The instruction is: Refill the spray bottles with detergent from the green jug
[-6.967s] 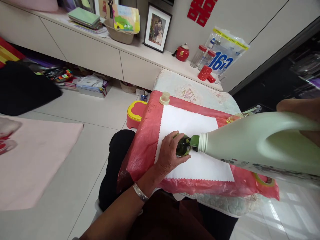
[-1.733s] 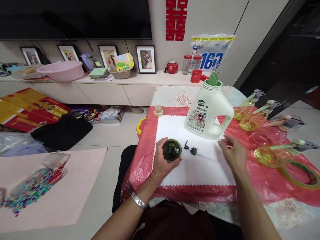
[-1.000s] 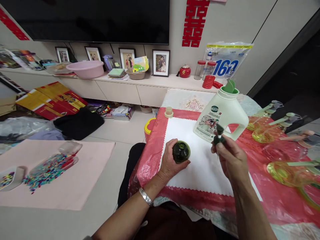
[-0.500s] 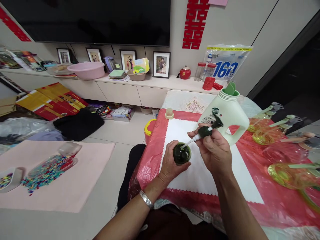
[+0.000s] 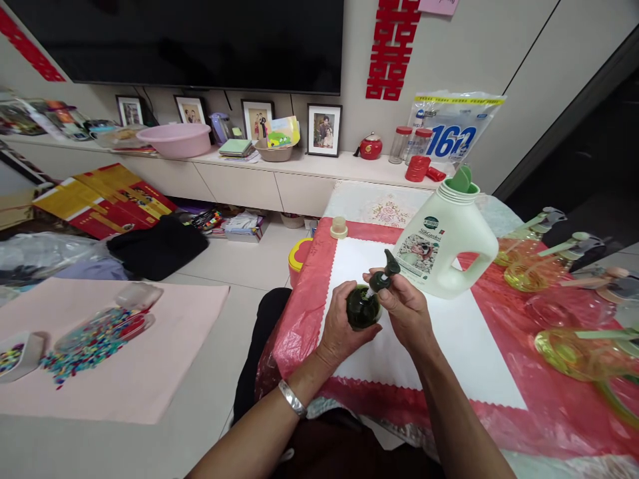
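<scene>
head view, ordered near to far. nearest, a left forearm with a silver bracelet (image 5: pixel 292 398) at the wrist reaches up to the left hand (image 5: pixel 338 327), whose fingers are wrapped around a small dark green bottle (image 5: pixel 363 308) standing upright on a white cloth (image 5: pixel 449 339). the right hand (image 5: pixel 407 311) pinches a dark green pump head (image 5: pixel 385 274) between thumb and fingertips, closed on its collar; the pump is tilted, with its pale dip tube pointing down into the bottle's open mouth and the collar just above the neck, not seated. the white cloth, with a scalloped edge, lies on a red plastic sheet (image 5: pixel 294 313) that covers the table. just beyond the hands, a large pale green jug (image 5: pixel 446 239) stands upright on the cloth, its label facing the viewer and a green spout showing at its open top. at the far left corner of the cloth sits a small cream cap (image 5: pixel 339 227). to the right, on the red sheet, several clear yellow-tinted spray bottles (image 5: pixel 564 346) lie on their sides. on the floor to the left, a pink mat (image 5: pixel 150 372) carries a clear container of coloured beads (image 5: pixel 94 332). farthest, a low cabinet (image 5: pixel 239 183) along the wall bears framed photographs and a pink basin (image 5: pixel 174 138).
</scene>
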A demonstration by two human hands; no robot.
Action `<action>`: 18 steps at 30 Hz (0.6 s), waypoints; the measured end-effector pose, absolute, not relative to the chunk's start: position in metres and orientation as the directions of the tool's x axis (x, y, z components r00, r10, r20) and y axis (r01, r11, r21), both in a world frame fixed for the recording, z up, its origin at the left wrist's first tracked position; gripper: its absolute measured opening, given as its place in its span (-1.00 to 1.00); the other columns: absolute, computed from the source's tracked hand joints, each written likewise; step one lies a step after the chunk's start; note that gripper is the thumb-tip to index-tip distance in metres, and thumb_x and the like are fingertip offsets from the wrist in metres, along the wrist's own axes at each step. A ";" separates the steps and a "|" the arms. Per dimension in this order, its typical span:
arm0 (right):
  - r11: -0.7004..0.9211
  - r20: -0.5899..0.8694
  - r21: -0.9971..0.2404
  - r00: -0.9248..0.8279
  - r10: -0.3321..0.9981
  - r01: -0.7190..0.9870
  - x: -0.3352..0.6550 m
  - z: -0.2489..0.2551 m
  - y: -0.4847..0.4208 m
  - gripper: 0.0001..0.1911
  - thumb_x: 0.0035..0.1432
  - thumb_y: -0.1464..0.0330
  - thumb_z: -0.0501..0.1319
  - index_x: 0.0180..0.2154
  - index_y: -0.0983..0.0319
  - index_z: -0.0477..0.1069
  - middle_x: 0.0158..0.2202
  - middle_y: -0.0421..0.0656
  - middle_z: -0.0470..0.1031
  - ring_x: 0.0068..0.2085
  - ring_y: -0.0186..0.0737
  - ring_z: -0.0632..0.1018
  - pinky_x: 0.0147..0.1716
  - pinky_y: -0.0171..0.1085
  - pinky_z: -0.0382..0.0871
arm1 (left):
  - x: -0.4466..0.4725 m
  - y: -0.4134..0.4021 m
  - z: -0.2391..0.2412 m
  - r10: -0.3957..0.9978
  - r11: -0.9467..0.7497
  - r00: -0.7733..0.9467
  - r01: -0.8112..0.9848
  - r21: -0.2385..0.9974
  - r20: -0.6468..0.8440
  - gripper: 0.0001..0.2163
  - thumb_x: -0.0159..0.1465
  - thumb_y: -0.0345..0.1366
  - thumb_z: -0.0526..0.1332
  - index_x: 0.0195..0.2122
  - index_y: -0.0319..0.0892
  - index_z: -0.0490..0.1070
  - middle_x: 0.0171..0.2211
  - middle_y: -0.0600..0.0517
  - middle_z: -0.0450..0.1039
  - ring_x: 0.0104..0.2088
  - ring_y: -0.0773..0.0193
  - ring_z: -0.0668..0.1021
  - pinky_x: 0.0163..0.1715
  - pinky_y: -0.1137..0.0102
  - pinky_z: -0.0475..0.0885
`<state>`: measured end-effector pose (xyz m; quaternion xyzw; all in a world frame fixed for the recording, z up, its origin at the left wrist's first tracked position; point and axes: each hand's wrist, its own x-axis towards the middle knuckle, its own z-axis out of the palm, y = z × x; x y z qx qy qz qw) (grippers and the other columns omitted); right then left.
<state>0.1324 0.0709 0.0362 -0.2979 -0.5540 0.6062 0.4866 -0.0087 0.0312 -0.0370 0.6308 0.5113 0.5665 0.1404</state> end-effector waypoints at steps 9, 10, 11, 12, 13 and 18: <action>0.111 0.160 -0.983 -0.388 0.908 -0.148 0.126 0.023 0.070 -0.51 0.17 0.02 0.36 -0.02 0.22 0.50 0.00 -0.10 0.50 0.02 -0.11 0.53 0.08 -0.19 0.45 | -0.006 0.032 -0.035 0.780 -0.453 -0.187 0.490 0.745 0.597 -0.17 -0.01 -0.26 0.53 0.25 -0.07 0.15 0.13 -0.16 0.39 0.14 -0.06 0.51 0.13 -0.03 0.47; 0.120 0.161 -0.984 -0.386 0.908 -0.128 0.126 0.021 0.070 -0.52 0.17 0.02 0.36 -0.04 0.22 0.51 -0.01 -0.11 0.50 0.00 -0.12 0.52 0.06 -0.20 0.45 | -0.005 0.032 -0.034 0.780 -0.451 -0.189 0.493 0.744 0.597 -0.19 0.00 -0.26 0.52 0.24 -0.07 0.15 0.12 -0.15 0.40 0.13 -0.05 0.51 0.12 -0.02 0.48; 0.134 0.166 -0.985 -0.383 0.909 -0.111 0.125 0.020 0.070 -0.53 0.16 0.02 0.36 -0.06 0.23 0.51 -0.02 -0.12 0.50 -0.02 -0.12 0.52 0.04 -0.21 0.45 | -0.005 0.032 -0.033 0.778 -0.449 -0.191 0.496 0.743 0.598 -0.21 0.02 -0.25 0.51 0.24 -0.08 0.16 0.11 -0.15 0.40 0.13 -0.05 0.52 0.12 -0.02 0.49; 0.150 0.176 -0.984 -0.380 0.908 -0.097 0.125 0.019 0.070 -0.54 0.16 0.02 0.36 -0.07 0.22 0.52 -0.03 -0.12 0.49 -0.03 -0.13 0.52 0.03 -0.22 0.45 | -0.005 0.032 -0.033 0.777 -0.448 -0.194 0.497 0.743 0.598 -0.22 0.03 -0.24 0.51 0.23 -0.09 0.16 0.10 -0.16 0.41 0.12 -0.04 0.52 0.11 -0.01 0.49; 0.168 0.188 -0.982 -0.375 0.908 -0.086 0.124 0.019 0.069 -0.54 0.16 0.02 0.35 -0.08 0.22 0.52 -0.04 -0.13 0.49 -0.03 -0.14 0.51 0.03 -0.23 0.44 | -0.005 0.032 -0.032 0.776 -0.447 -0.198 0.496 0.744 0.598 -0.24 0.05 -0.22 0.50 0.22 -0.09 0.17 0.10 -0.15 0.41 0.11 -0.03 0.53 0.11 0.00 0.50; 0.255 0.258 -0.965 -0.335 0.906 -0.053 0.120 0.015 0.067 -0.56 0.18 0.03 0.30 -0.04 0.19 0.50 -0.06 -0.13 0.47 -0.01 -0.14 0.49 0.07 -0.23 0.40 | -0.004 0.031 -0.031 0.780 -0.443 -0.202 0.490 0.751 0.592 -0.29 0.09 -0.22 0.47 0.21 -0.11 0.17 0.10 -0.16 0.41 0.11 -0.02 0.53 0.10 0.01 0.51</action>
